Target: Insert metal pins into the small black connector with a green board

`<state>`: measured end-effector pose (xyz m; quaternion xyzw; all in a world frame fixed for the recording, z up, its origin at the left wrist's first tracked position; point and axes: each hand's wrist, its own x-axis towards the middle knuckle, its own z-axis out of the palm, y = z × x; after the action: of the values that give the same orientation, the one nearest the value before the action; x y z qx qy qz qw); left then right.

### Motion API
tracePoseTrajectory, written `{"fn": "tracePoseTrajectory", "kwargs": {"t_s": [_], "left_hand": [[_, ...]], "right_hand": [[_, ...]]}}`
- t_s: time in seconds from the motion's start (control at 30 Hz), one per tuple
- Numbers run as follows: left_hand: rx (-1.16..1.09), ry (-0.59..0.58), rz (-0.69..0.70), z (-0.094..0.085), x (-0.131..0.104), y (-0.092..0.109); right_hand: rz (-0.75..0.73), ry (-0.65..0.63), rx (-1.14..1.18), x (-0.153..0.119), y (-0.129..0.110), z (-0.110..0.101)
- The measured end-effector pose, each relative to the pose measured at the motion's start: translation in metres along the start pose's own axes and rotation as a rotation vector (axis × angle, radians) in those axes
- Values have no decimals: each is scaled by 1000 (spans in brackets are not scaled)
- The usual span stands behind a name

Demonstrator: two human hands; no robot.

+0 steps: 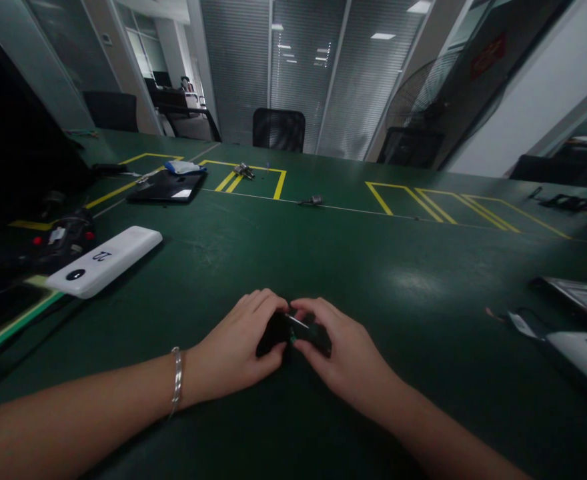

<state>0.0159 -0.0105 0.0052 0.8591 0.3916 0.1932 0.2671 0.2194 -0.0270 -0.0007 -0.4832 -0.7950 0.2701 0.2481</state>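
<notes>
Hands (236, 347) holding dark object (313, 335), green table (398, 280)

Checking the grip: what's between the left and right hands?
Head view: a small dark object, held by left hand and right hand; one piece or two is unclear.

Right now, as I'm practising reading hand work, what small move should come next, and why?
Probably a slight tilt of the small dark object toward the camera. The left grip and right grip meet around it, low over the green table, and their fingers hide much of it; a tilt might show more of its surface.
</notes>
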Motion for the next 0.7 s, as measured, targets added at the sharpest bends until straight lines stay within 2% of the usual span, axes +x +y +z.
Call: {"fn": "tracePoseTrajectory", "kwargs": {"t_s": [0.2,0.3,0.5,0.6,0.7], "left_hand": [[-59,3,12,1,1,-2],[-167,13,20,1,2,-4],[-630,58,-15,0,4,-6],[-766,45,-40,2,5,-4],[-879,9,-54,5,5,0]], "right_hand": [[-17,-20,32,-1,2,1],[-36,-26,51,-1,2,2],[-32,155,248,-2,4,4],[-76,228,336,-3,5,4],[-115,240,359,-5,3,4]]}}
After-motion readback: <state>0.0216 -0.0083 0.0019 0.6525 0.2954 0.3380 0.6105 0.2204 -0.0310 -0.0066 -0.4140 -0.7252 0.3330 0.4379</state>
